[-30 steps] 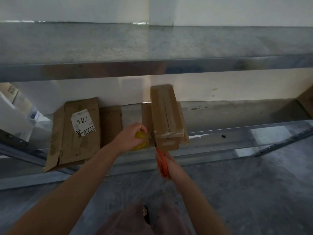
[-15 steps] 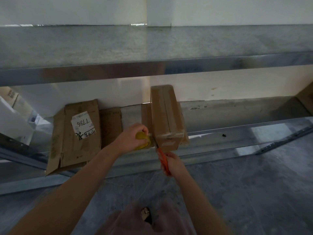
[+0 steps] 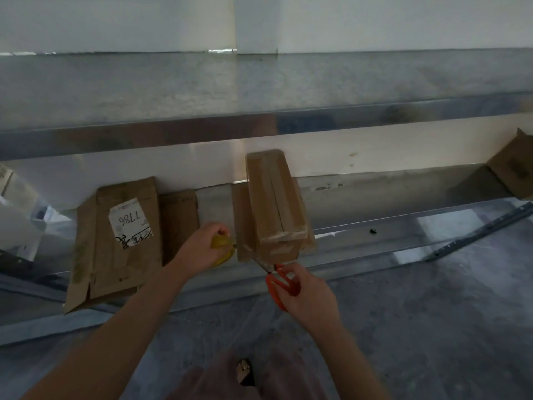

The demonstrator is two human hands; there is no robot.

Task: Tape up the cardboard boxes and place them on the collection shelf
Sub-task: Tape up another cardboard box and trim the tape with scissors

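Note:
A narrow cardboard box (image 3: 274,203) stands on the lower metal shelf (image 3: 403,226), clear tape running along its top seam and over its near end. My left hand (image 3: 202,249) grips a yellow tape roll (image 3: 222,249) just left of the box's near end. My right hand (image 3: 308,298) holds orange-handled scissors (image 3: 278,281), their blades pointing up to the box's lower near corner, where the tape runs off.
A flattened box with a white label "7786" (image 3: 115,241) leans against the wall at the left, a smaller flat piece (image 3: 178,220) beside it. Another box (image 3: 513,168) shows at the right edge. An upper shelf (image 3: 259,90) overhangs. Grey floor (image 3: 432,327) lies below.
My right hand with the scissors has shifted right and turned, so the orange handles now show fully. The left hand with the tape roll stays beside the box.

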